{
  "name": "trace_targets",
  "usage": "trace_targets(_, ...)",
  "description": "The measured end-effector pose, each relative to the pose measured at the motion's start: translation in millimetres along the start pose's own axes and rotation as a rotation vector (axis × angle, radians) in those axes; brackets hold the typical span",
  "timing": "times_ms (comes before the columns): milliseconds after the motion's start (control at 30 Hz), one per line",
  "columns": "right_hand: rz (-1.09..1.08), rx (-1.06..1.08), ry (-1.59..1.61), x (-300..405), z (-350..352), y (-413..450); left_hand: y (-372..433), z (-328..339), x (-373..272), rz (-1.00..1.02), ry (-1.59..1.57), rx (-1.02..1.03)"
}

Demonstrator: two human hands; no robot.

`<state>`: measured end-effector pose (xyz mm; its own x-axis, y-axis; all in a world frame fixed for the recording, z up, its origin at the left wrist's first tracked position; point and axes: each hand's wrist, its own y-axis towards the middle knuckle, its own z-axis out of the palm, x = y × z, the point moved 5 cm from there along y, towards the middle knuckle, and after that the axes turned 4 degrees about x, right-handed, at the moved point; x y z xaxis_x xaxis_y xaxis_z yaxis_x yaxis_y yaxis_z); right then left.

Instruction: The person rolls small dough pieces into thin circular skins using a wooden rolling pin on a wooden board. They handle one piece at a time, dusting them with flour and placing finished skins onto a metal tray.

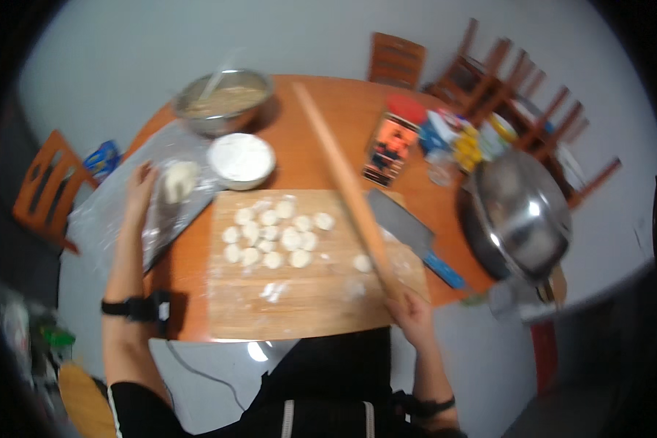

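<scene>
My right hand (413,317) grips the near end of a long wooden rolling pin (353,194), which slants across the cutting board's right side and over the table. My left hand (140,186) is at a clear plastic sheet (109,219), just left of a pale dough lump (180,182); blur hides whether its fingers pinch the plastic. On the wooden cutting board (317,309) sit several small floured dough pieces (272,259) in a cluster. One more dough piece (362,263) lies apart, close to the pin. Loose flour dusts the board.
Behind the board stand a bowl of white flour (242,156) and a steel bowl of filling (224,104). A blue-handled cleaver (402,222) lies right of the pin. Beyond it are a phone (391,149), a red lid (406,108) and a large steel basin (517,216).
</scene>
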<state>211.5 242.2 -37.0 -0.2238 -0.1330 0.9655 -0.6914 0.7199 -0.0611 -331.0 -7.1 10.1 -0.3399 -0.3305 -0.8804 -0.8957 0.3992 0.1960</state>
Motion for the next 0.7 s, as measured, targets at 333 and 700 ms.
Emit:
trace_targets(333, -0.095, -0.012, -0.134, 18.2, 9.3, 0.9, -110.8, 23.2, -165.4, 0.556, -0.094, 0.129)
trace_targets(700, -0.13, -0.093, -0.14, 7.3, 1.4, 2.9, -307.7, -11.6, -306.3, 1.405, 0.14, 0.48)
